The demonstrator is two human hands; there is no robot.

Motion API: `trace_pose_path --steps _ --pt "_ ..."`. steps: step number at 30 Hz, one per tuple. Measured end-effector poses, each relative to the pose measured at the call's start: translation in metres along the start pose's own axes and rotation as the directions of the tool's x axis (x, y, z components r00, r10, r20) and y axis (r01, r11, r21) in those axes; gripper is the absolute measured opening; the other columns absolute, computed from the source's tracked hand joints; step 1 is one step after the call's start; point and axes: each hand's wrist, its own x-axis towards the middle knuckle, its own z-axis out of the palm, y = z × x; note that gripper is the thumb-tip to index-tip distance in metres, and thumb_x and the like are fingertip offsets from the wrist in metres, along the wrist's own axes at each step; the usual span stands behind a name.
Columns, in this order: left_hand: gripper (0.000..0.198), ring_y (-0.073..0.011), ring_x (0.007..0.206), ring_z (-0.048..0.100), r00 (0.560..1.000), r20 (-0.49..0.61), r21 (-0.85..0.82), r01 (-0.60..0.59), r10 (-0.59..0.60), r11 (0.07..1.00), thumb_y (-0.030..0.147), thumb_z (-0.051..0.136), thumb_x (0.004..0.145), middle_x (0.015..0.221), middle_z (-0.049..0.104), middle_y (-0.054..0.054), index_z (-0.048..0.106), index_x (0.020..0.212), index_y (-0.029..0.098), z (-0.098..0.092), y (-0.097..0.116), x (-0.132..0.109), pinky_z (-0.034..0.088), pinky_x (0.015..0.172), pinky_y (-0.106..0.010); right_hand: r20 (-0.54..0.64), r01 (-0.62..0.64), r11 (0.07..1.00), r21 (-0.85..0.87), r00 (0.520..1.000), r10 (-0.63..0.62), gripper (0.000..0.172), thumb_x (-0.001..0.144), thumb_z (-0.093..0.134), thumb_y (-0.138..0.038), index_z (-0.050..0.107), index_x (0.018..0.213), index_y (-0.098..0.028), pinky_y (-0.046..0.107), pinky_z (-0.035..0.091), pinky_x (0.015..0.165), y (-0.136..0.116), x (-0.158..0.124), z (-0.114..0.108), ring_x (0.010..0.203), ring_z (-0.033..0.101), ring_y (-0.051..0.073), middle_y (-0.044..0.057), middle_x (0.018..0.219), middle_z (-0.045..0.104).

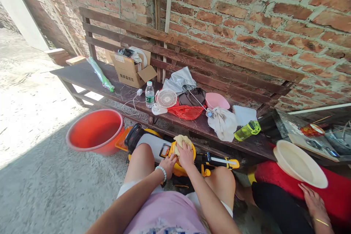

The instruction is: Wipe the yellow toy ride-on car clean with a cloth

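Note:
Between my knees stands a white and yellow machine (pixel 149 145) with black parts and a yellow end. A pale yellow cloth (pixel 181 142) lies bunched on its yellow end. My right hand (pixel 186 154) is pressed on the cloth, fingers closed over it. My left hand (pixel 168 165), with a bead bracelet at the wrist, rests at the machine's near side, just left of the cloth. Its fingers reach toward the yellow part, and nothing shows inside them.
A red basin (pixel 95 131) stands on the floor at left. The wooden bench (pixel 128 93) holds a cardboard box (pixel 127 71), water bottle (pixel 149 95), fan (pixel 166 98), umbrella (pixel 179 80) and green bottle (pixel 246 131). At right, another person's hand (pixel 314 199) is near a cream basin (pixel 298 162).

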Motion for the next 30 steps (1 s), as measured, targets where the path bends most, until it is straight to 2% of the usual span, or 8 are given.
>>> trace_pose_path --steps 4,9,14,18,21,26,28,30 --pt "0.076 -0.0328 0.13 0.054 1.0 -0.001 0.005 -0.002 0.002 1.0 0.017 0.063 0.074 0.166 0.032 -0.015 0.045 0.148 0.022 0.002 -0.002 -0.001 0.053 0.103 -0.048 -0.01 0.024 1.0 -0.006 1.0 -0.024 0.055 0.1 0.048 -0.022 0.049 0.154 -0.032 0.043 0.04 0.11 0.001 -0.019 0.011 0.138 0.043 0.031 0.01 0.16 0.041" --pt "0.081 -0.0337 0.136 0.051 1.0 0.007 0.006 -0.016 0.016 1.0 0.012 0.058 0.076 0.176 0.004 -0.009 0.039 0.155 0.024 0.0 -0.003 -0.002 0.053 0.104 -0.049 0.005 -0.005 1.0 0.006 1.0 0.005 0.053 0.1 0.045 -0.019 0.051 0.152 -0.031 0.042 0.044 0.107 0.006 -0.056 0.019 0.132 0.048 0.03 0.013 0.155 0.043" --pt "0.085 -0.031 0.138 0.051 1.0 -0.005 -0.013 -0.002 0.002 1.0 0.005 0.057 0.076 0.177 -0.001 -0.006 0.037 0.156 0.028 -0.003 -0.001 -0.003 0.054 0.103 -0.043 0.041 0.02 1.0 0.019 0.999 -0.021 0.06 0.097 0.05 -0.017 0.047 0.155 -0.032 0.041 0.046 0.104 0.02 -0.087 0.029 0.131 0.048 0.031 0.013 0.153 0.045" --pt "0.084 -0.0311 0.141 0.049 1.0 -0.007 0.003 -0.004 0.004 1.0 0.003 0.052 0.077 0.177 -0.002 -0.006 0.036 0.157 0.026 -0.004 0.0 -0.001 0.054 0.103 -0.043 0.094 0.072 0.996 0.046 0.993 -0.076 0.062 0.09 0.058 -0.017 0.054 0.149 -0.033 0.042 0.047 0.101 0.033 -0.095 0.021 0.126 0.051 0.03 0.012 0.146 0.049" --pt "0.081 -0.0305 0.142 0.049 1.0 -0.015 0.022 -0.014 0.015 1.0 0.002 0.05 0.08 0.176 -0.003 -0.008 0.037 0.156 0.024 -0.004 0.001 0.0 0.055 0.102 -0.042 0.041 0.055 0.998 0.04 0.998 -0.057 0.059 0.089 0.057 -0.018 0.057 0.146 -0.033 0.043 0.046 0.101 0.037 -0.089 0.001 0.123 0.051 0.03 0.012 0.144 0.051" --pt "0.078 -0.0305 0.137 0.053 0.999 -0.032 0.044 -0.01 0.012 0.999 0.001 0.048 0.081 0.177 -0.002 -0.007 0.04 0.155 0.024 -0.004 0.001 0.0 0.057 0.098 -0.042 -0.193 0.058 0.998 -0.023 0.979 -0.062 0.062 0.094 0.054 -0.022 0.046 0.154 -0.033 0.043 0.039 0.108 0.04 -0.045 -0.038 0.129 0.043 0.03 0.011 0.155 0.041" --pt "0.077 -0.031 0.135 0.055 0.999 -0.044 0.048 -0.013 0.015 0.999 0.001 0.047 0.081 0.177 -0.001 -0.007 0.041 0.155 0.024 -0.003 0.001 0.0 0.057 0.098 -0.044 -0.187 0.044 0.999 -0.014 0.981 -0.045 0.062 0.094 0.054 -0.02 0.045 0.155 -0.034 0.042 0.038 0.108 0.044 -0.022 -0.042 0.132 0.041 0.03 0.009 0.158 0.038" --pt "0.078 -0.0321 0.135 0.055 0.999 -0.045 0.055 -0.019 0.021 0.998 0.001 0.046 0.081 0.176 0.0 -0.007 0.041 0.155 0.024 -0.003 0.0 0.0 0.057 0.098 -0.045 -0.111 -0.051 0.998 0.036 0.992 0.055 0.063 0.094 0.054 -0.019 0.045 0.155 -0.035 0.041 0.04 0.106 0.049 -0.004 -0.034 0.132 0.043 0.029 0.009 0.158 0.037"
